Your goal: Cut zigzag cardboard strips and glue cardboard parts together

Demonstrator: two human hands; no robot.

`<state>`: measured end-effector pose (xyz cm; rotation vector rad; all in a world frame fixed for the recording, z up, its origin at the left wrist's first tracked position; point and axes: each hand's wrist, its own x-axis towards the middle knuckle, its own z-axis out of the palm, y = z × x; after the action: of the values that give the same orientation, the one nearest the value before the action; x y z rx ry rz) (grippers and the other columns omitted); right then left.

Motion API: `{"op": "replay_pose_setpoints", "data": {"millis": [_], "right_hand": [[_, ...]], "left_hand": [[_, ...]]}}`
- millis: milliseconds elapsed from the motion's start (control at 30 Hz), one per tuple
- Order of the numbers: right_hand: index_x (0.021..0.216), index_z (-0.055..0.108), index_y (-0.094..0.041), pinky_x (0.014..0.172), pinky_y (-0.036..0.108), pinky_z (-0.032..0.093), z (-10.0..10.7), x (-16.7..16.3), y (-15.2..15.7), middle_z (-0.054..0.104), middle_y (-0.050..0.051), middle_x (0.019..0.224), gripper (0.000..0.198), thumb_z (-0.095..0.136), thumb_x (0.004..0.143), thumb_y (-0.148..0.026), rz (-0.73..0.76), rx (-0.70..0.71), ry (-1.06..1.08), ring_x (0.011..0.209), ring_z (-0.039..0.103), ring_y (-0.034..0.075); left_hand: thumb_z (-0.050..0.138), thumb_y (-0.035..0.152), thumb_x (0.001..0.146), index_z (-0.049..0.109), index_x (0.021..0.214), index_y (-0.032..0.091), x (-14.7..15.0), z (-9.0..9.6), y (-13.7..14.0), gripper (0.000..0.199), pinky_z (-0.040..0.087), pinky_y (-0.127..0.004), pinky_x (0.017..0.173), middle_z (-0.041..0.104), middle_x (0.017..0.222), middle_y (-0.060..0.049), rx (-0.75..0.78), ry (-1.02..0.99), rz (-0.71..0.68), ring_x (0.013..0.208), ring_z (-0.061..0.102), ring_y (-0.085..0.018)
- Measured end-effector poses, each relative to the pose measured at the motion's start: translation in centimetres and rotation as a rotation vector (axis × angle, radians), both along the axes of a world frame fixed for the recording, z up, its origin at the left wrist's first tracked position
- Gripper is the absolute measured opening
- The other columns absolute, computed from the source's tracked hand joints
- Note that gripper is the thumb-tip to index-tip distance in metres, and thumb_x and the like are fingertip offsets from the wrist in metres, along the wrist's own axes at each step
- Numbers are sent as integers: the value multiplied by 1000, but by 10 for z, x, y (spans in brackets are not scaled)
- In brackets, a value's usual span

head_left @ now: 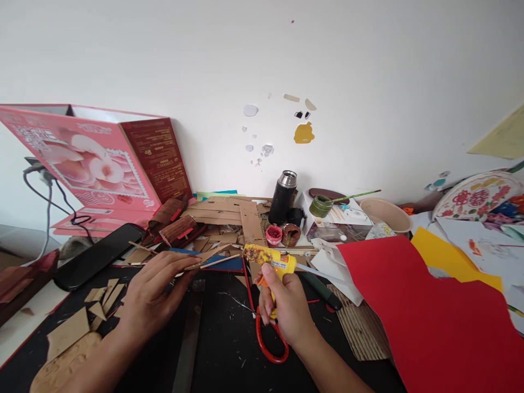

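Note:
My right hand [284,300] is wrapped round a yellow hot glue gun [266,255], with its stained nozzle end pointing left and a clear glue stick [323,273] out of its back. To the left, my left hand [158,289] is closed on a thin piece of brown cardboard [210,254]. A narrow strip sticks out of that hand, its end near the nozzle; the fingertips are partly hidden. Under the glue gun lie red-handled scissors [275,359] on the black work surface. A metal ruler [189,344] lies between my hands.
Cardboard scraps [67,330] and a black phone [96,259] lie at left, near a pink box [102,164]. Behind my hands stand a black flask [283,197], a red paint jar [273,234] and a green paint jar [320,206]. Red paper [442,305] covers the right side.

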<state>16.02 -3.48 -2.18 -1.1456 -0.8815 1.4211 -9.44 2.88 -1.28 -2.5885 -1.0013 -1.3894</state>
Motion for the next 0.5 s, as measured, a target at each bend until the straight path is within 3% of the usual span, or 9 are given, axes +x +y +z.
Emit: {"op": "replay_pose_setpoints", "data": {"millis": [500], "right_hand": [[42,43,-21,36,21,28,-2,0,1,41,-2,35,87,64,77,-97,19,-20,-44,29,40,7]], "left_hand": [[67,7,101,70,114,23,0,-1,0,20,59,-32,88,82,102,-4,21,31,-11,91,77,-19]]}}
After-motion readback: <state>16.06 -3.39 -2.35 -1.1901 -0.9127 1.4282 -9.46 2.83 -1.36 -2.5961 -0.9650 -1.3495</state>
